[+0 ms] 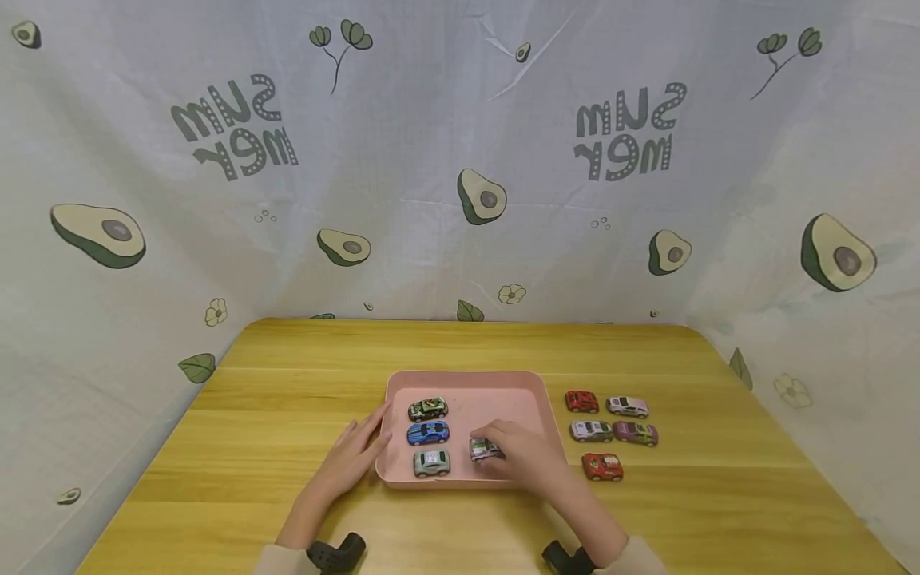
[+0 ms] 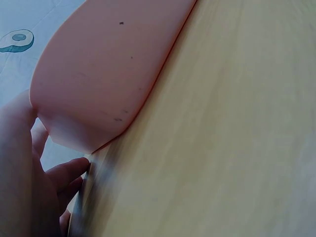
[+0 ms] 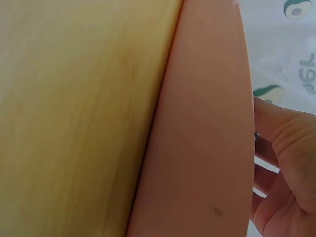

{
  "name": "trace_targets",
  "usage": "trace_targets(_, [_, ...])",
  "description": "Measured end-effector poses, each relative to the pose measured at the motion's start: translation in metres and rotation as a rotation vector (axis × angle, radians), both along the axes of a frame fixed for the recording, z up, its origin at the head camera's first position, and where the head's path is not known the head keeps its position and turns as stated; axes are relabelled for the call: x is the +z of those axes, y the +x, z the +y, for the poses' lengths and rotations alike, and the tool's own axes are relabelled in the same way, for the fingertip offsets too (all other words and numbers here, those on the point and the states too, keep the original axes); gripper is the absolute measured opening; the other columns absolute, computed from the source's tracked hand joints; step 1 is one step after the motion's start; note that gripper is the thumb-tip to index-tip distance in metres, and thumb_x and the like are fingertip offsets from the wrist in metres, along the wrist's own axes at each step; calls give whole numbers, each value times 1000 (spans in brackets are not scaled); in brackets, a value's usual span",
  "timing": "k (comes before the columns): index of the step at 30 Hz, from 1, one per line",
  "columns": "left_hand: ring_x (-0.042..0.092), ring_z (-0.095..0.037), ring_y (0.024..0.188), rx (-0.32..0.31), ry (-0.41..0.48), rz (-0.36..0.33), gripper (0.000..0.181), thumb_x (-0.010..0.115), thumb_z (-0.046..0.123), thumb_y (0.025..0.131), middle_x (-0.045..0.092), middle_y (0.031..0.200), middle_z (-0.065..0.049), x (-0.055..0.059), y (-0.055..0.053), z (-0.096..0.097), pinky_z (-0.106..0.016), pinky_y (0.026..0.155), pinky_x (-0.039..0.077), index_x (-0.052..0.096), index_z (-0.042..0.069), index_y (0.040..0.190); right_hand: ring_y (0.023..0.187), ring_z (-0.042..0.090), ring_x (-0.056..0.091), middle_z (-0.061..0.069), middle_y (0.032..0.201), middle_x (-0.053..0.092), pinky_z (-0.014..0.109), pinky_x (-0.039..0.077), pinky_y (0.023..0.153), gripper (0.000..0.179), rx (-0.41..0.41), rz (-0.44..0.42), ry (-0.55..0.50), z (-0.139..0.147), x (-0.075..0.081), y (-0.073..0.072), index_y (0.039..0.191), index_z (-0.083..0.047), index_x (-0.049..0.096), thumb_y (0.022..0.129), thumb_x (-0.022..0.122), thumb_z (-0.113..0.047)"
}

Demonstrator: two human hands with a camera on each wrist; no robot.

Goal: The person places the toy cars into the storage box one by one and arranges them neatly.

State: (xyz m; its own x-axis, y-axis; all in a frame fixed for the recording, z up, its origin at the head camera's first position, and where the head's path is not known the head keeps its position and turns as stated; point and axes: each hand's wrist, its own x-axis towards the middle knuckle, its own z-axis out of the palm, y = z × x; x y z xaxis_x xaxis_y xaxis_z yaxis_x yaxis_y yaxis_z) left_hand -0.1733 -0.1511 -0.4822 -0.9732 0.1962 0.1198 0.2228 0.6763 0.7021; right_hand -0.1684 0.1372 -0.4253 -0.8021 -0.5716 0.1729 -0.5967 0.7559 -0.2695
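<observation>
A pink tray (image 1: 489,399) sits on the wooden table. My left hand (image 1: 350,457) rests against its left side, thumb at the rim and the other fingers extended along the outside. Inside the tray, my right hand (image 1: 523,455) pinches a silver toy car (image 1: 480,449) close over the floor, its fingers covering the car's right end. To the left of it stand a camouflage toy car (image 1: 427,409), a blue toy car (image 1: 427,433) and a pale grey-green toy car (image 1: 431,463) in a column. In both wrist views the tray's outer wall (image 3: 202,123) hides the cars.
Right of the tray, on the table (image 1: 719,479), are a red toy car (image 1: 581,401), a white one (image 1: 628,406), a silver one (image 1: 592,431), a purple-green one (image 1: 636,433) and another red one (image 1: 603,466). Behind hangs a white printed cloth (image 1: 417,160).
</observation>
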Motion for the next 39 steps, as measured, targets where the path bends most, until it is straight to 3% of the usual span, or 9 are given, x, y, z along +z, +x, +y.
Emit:
trace_targets(9, [34, -30, 133, -1, -6, -6, 53, 42, 41, 94, 38, 144, -11, 0, 0, 0, -49, 115, 11, 29, 26, 143, 106, 17, 58, -1, 111, 64, 37, 51, 88, 37, -13, -131, 68, -13, -2, -2, 112, -15, 62, 79, 68, -30])
trace_targets(28, [35, -30, 133, -2, 2, -7, 53, 43, 41, 94, 38, 144, -10, 0, 0, -1, -49, 115, 11, 29, 26, 143, 94, 10, 61, -8, 100, 64, 29, 53, 77, 31, 72, -92, 146, -15, -7, -10, 104, -20, 64, 75, 72, -29])
trace_targets(39, [35, -29, 133, -5, 0, 4, 53, 42, 42, 94, 38, 144, -10, 0, -1, -1, -50, 115, 11, 29, 26, 143, 105, 14, 58, -3, 113, 63, 34, 50, 87, 41, 55, -167, 128, -7, -1, -14, 115, -16, 60, 78, 69, -31])
